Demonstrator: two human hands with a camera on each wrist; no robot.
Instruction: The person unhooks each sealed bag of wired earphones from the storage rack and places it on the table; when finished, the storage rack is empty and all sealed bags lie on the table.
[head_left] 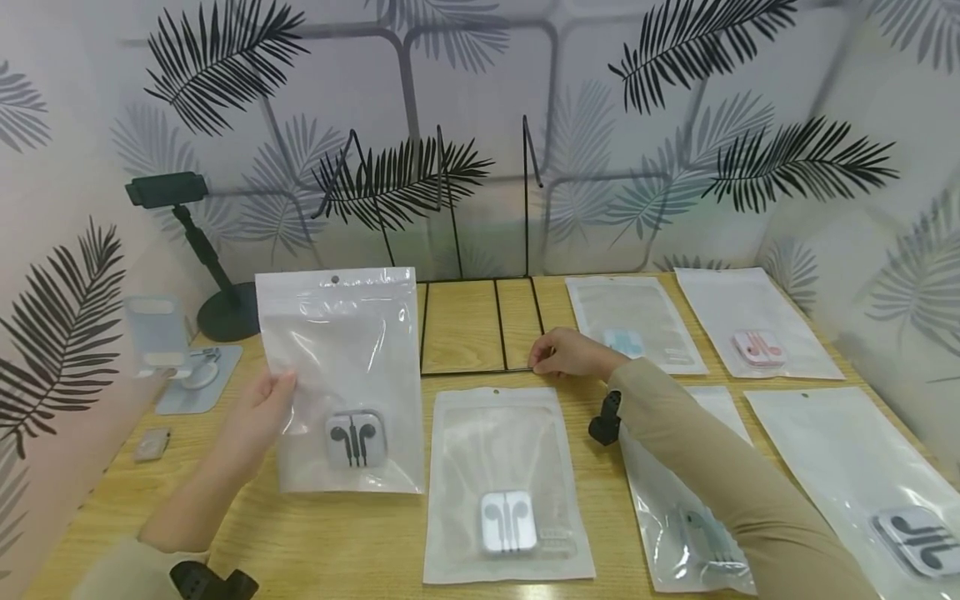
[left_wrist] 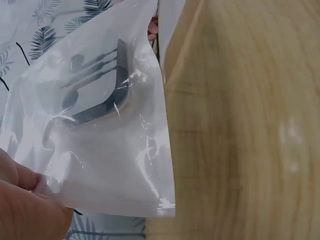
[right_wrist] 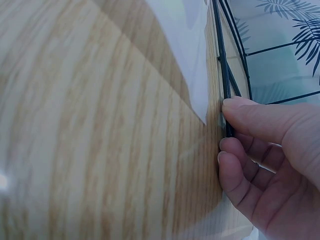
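Note:
My left hand [head_left: 258, 412] pinches the left edge of a clear-fronted white zip bag [head_left: 341, 350] and holds it upright above the table. Inside the bag is a boxed pair of dark-looking earphones [head_left: 356, 439], also visible through the plastic in the left wrist view. With thumb and fingers, my right hand [head_left: 570, 353] pinches the front right corner of a black wire display rack [head_left: 527, 208]. The right wrist view shows the thumb on the rack's bar [right_wrist: 221, 60]. Three upright hooked wires rise at the rack's back. Just in front of the rack lies another bag [head_left: 457, 467] with white earphones [head_left: 508, 522].
More bagged earphones lie on the right: a blue set [head_left: 624, 342], a pink set [head_left: 759, 347], a greenish set [head_left: 705, 533] under my forearm and a dark set [head_left: 921, 540]. On the left stand a dark-green stand [head_left: 228, 310], a pale phone holder [head_left: 159, 333] and a small clear item [head_left: 152, 444].

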